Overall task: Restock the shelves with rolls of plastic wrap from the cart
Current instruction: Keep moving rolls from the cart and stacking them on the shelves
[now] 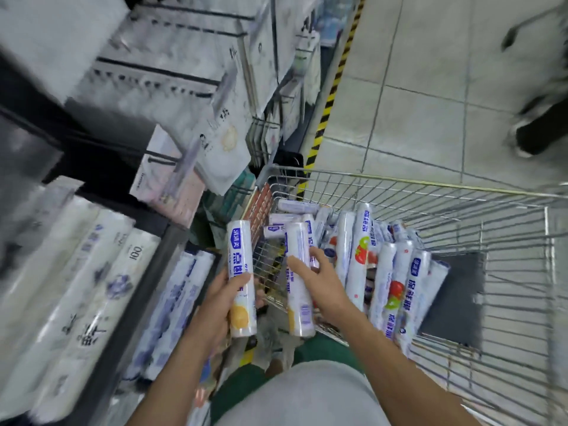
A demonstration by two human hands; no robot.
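Head view: one roll in each hand, lifted from the cart for the shelf.

The left hand [221,299] has its fingers [242,279] curled round a white cylindrical plastic-wrap roll with blue lettering and a yellow fruit print [242,250], held upright just outside the left side of the silver wire cart [430,184]. The right hand [316,278] grips a second matching roll [299,305] at the cart's near left corner, fingers wrapped about its middle. A heap of wrapped rolls [384,272] lies along the cart's left side. Picking looks done; the next move calls for swinging both rolls left and laying them beside the stocked rolls [175,302] behind the edge of the dark metal shelf [147,290].
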